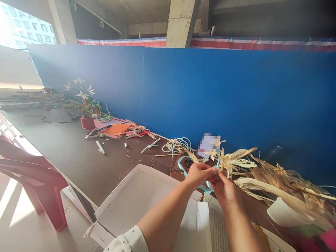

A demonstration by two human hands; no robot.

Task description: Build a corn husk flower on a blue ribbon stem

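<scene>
My left hand point(201, 174) and my right hand point(224, 189) meet above the table's right part, fingertips pinched together. Between them they grip the base of a pale flower point(222, 159) that looks made of dried corn husk. Light-blue wrapping shows at that base, just above my fingertips. A light-blue ribbon point(181, 162) loops beside and behind my left hand; whether it joins the wrapping is hidden by my fingers. Dried corn husks point(283, 175) lie in a heap right of my right hand.
An open white cardboard box point(154, 196) lies below my forearms. A white bowl point(285, 213) stands at right. Cords point(181, 144), orange paper point(117, 128) and a red thread spool point(88, 122) lie along the blue partition point(210, 94). A red plastic chair point(28, 171) is at left.
</scene>
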